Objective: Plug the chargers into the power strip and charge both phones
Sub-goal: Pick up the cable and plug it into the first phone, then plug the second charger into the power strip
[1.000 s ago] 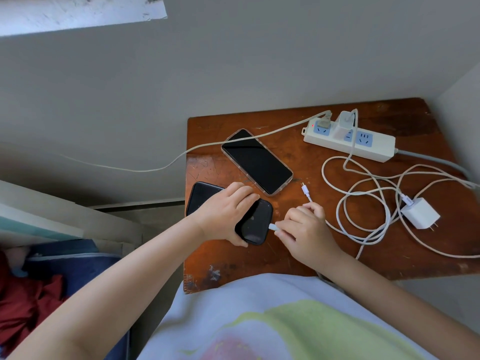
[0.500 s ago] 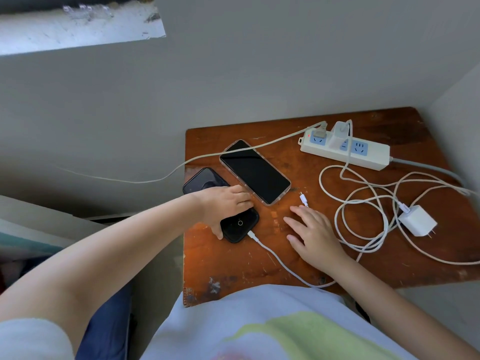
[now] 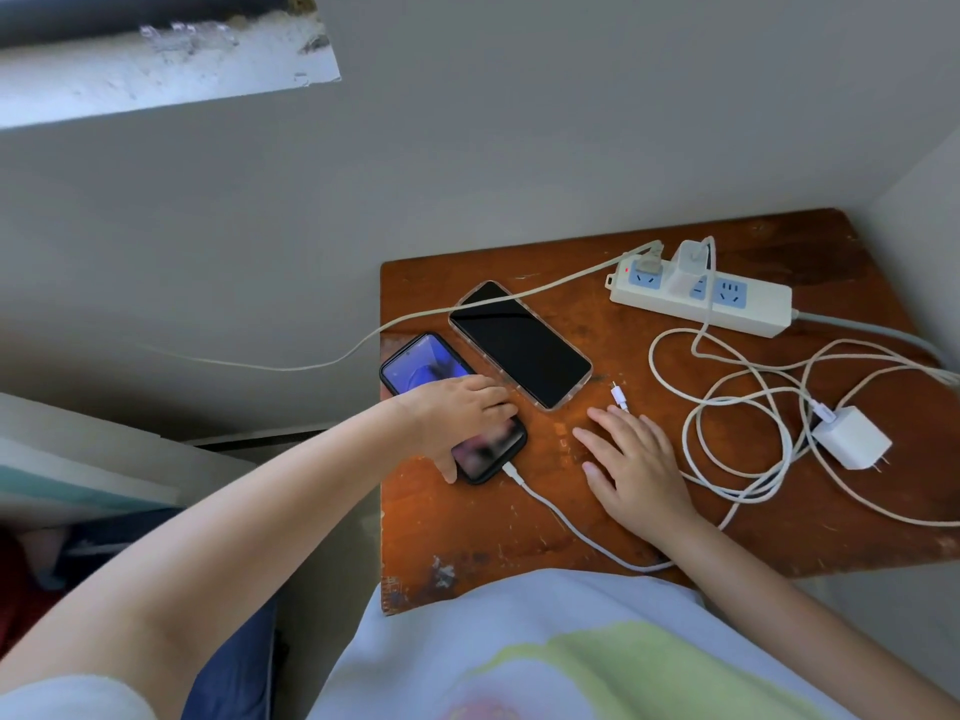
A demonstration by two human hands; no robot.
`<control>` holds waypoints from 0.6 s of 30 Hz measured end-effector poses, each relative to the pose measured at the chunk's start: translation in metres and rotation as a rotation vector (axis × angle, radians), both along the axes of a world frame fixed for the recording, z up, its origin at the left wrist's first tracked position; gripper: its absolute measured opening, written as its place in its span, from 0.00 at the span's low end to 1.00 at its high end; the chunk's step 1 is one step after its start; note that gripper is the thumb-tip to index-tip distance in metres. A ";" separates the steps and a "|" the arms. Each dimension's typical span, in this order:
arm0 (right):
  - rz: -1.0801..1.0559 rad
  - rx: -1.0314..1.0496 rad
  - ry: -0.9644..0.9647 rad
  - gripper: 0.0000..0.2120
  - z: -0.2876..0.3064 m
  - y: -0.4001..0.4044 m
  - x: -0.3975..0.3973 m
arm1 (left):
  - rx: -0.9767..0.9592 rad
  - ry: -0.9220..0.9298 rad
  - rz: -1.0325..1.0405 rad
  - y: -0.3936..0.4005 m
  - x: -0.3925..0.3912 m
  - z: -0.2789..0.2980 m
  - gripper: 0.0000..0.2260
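A black-cased phone [image 3: 415,363] lies at the table's left edge, its screen lit, with a white cable [image 3: 561,517] plugged into its near end. My left hand [image 3: 457,415] lies over its middle, gripping it. Beside it lies a second phone [image 3: 519,343] in a clear case, screen dark, nothing plugged in. My right hand [image 3: 631,462] rests flat on the wood, fingers spread, just below a loose white cable tip [image 3: 618,396]. One white charger [image 3: 691,262] sits in the power strip [image 3: 748,304]. Another charger [image 3: 852,437] lies unplugged at the right.
The small brown wooden table [image 3: 519,553] stands in a corner between grey walls. Coiled white cables [image 3: 737,418] cover its right half. A beige cord [image 3: 363,337] runs from the strip off the left edge. A window ledge [image 3: 156,70] is at top left.
My right hand let go of the plug, which now sits in the black-cased phone, and lies flat on the table. The phone's screen has lit up. My left hand still covers it.
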State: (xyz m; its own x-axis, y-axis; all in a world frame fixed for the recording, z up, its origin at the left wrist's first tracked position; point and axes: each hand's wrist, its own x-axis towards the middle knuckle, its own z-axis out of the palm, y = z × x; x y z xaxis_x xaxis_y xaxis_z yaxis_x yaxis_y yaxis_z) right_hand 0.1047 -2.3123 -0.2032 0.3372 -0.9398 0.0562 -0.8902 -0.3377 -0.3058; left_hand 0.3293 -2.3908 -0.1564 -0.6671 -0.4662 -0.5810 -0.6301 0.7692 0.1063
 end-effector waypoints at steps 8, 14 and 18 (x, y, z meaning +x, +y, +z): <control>-0.003 0.042 -0.075 0.14 0.001 0.001 -0.002 | -0.146 0.231 0.256 0.041 -0.019 -0.008 0.32; -0.086 0.044 -0.211 0.16 0.012 0.007 -0.029 | -0.189 0.348 0.383 0.063 -0.065 -0.021 0.26; -0.190 0.008 -0.196 0.15 0.021 0.015 -0.061 | -0.199 0.395 0.477 0.065 -0.094 -0.032 0.26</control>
